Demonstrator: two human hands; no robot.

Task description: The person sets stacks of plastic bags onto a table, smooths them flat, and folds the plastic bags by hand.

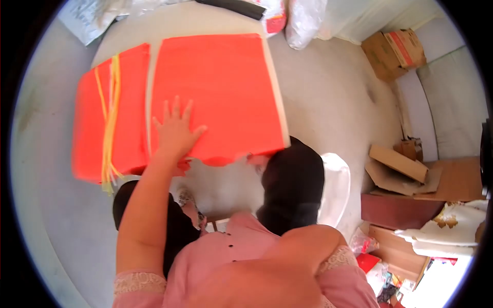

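My left hand [176, 131] lies flat with fingers spread on the lower left part of a large red sheet [221, 92], which looks like paper or thin cloth. The sheet's near edge is ragged, and a pale edge shows along its right side. Left of it, across a narrow gap, is a second red piece [131, 102] with yellow strips [109, 123] laid over it and hanging past its near edge. My right arm [287, 262] bends across my chest close to the camera. The right hand itself is out of sight.
Both red pieces rest on a pale surface [205, 20] above my knees. A dark long object [233, 7] and plastic bags [305, 23] are at the far side. Cardboard boxes [393, 54] stand at right, with an opened carton [398, 169] nearer. A white stool [336, 187] is beside my right leg.
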